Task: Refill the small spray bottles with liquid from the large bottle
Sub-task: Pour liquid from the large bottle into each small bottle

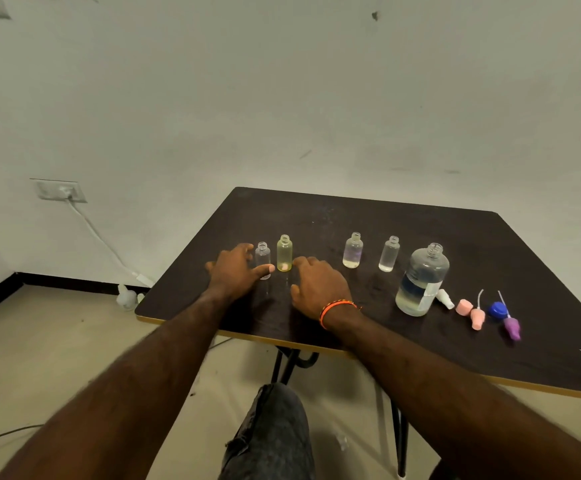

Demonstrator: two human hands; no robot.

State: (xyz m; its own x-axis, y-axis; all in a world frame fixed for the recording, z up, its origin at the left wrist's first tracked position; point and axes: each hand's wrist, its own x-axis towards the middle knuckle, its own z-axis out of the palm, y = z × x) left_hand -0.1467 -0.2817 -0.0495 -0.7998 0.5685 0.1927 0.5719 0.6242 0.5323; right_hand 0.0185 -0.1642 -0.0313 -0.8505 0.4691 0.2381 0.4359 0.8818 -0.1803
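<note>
Four small uncapped bottles stand in a row on the dark table point(368, 216). My left hand point(233, 275) grips the leftmost clear bottle point(263, 253), thumb across its front. Beside it stands a yellowish bottle point(284, 252). My right hand point(317, 284) rests on the table just right of the yellowish bottle, fingers relaxed and holding nothing. Further right are a clear bottle point(353, 250) with a little liquid and another clear bottle point(389, 254). The large bottle point(422, 282) stands uncapped at the right, partly full of clear liquid.
Right of the large bottle lie a white spray head point(445, 299), a pink cap point(464, 307), a pink spray head point(478, 318), a blue cap point(497, 309) and a purple spray head point(512, 328). A white bottle point(126, 297) sits on the floor left of the table. The table's front edge is close to my forearms.
</note>
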